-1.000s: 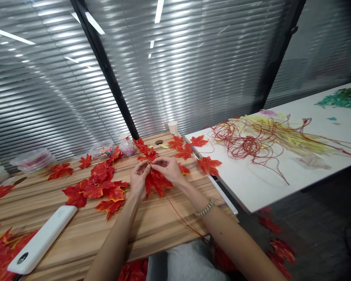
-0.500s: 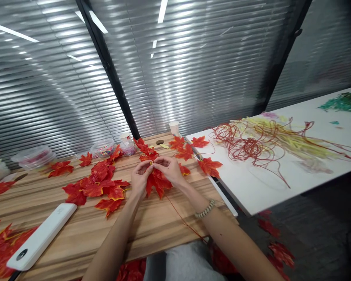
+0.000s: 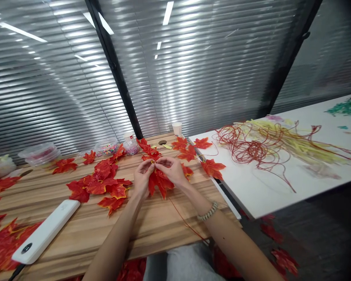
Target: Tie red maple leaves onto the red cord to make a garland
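Both hands meet over the wooden table at the top of a red artificial maple leaf (image 3: 160,183). My left hand (image 3: 143,173) pinches the leaf's yellowish stem end between thumb and finger. From the other side my right hand (image 3: 171,169) pinches at the same spot, fingertips almost touching the left ones. The leaf's blade hangs down below the fingers. A thin red cord (image 3: 181,216) runs from beneath the leaf toward the table's front edge. Whether the cord passes through the fingers is too small to tell. More red leaves (image 3: 149,148) lie just beyond the hands.
Clustered maple leaves (image 3: 103,175) and a white power strip (image 3: 46,232) lie to the left. Clear tubs (image 3: 41,152) and a paper cup (image 3: 177,128) stand along the back. At right, a white table (image 3: 251,195) bears tangled red cord (image 3: 251,148) and yellow strips. Leaves (image 3: 283,259) litter the floor.
The view has shifted slightly, so everything sits a little further right. Both hands keep their pinch at the leaf's stem, with hardly any visible movement of the fingers.
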A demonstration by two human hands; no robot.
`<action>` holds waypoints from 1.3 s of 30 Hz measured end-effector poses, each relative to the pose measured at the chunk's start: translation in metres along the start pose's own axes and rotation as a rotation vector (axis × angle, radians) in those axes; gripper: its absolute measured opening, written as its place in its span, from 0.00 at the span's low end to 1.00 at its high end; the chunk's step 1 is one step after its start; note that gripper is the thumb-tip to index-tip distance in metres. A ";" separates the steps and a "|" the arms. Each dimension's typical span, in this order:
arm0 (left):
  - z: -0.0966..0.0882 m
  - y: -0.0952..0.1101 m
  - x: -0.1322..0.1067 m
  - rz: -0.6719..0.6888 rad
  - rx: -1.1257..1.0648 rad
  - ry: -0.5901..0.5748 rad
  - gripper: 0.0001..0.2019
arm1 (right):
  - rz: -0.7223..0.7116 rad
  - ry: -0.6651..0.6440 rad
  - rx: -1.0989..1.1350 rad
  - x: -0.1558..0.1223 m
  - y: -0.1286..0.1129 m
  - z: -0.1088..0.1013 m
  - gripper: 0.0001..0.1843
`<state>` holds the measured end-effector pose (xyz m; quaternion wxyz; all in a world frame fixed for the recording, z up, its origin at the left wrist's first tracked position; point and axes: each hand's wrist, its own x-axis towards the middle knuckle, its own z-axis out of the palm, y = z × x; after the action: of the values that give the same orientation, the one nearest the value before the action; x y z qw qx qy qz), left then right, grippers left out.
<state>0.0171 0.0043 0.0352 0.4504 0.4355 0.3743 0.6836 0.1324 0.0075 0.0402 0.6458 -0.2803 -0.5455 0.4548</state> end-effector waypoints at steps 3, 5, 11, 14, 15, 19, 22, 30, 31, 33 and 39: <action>0.001 0.000 -0.001 -0.003 -0.028 -0.003 0.16 | -0.005 0.000 -0.001 0.000 0.000 0.000 0.07; 0.001 -0.001 -0.001 0.001 -0.031 -0.005 0.16 | -0.004 -0.005 -0.003 0.000 0.001 -0.001 0.08; 0.000 0.000 -0.002 -0.002 -0.011 -0.012 0.16 | 0.001 -0.013 -0.023 0.001 0.003 -0.002 0.08; 0.001 0.001 -0.002 -0.008 -0.016 -0.004 0.16 | -0.001 -0.033 -0.028 0.003 0.005 -0.003 0.08; 0.001 0.001 -0.002 -0.006 -0.013 -0.003 0.16 | 0.001 -0.039 -0.024 0.003 0.006 -0.003 0.08; -0.001 -0.001 0.000 0.011 0.025 -0.010 0.17 | 0.005 -0.024 -0.012 0.002 0.005 -0.002 0.08; -0.002 -0.001 0.000 0.020 0.052 -0.016 0.17 | 0.002 -0.004 -0.011 0.001 0.002 -0.001 0.08; 0.001 0.001 -0.002 0.063 0.086 -0.034 0.17 | 0.022 0.008 0.022 0.001 0.002 0.000 0.06; 0.000 0.000 -0.002 0.082 0.108 -0.028 0.17 | 0.028 0.017 0.029 0.001 0.003 0.000 0.07; -0.001 -0.001 -0.002 0.108 0.144 -0.021 0.16 | 0.038 0.037 0.044 0.000 0.004 0.001 0.07; -0.003 -0.006 0.000 0.152 0.210 -0.024 0.14 | 0.050 0.074 0.072 -0.001 0.008 0.003 0.08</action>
<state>0.0160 0.0061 0.0283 0.3536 0.5155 0.4043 0.6677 0.1271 0.0099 0.0334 0.6637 -0.2873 -0.4972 0.4793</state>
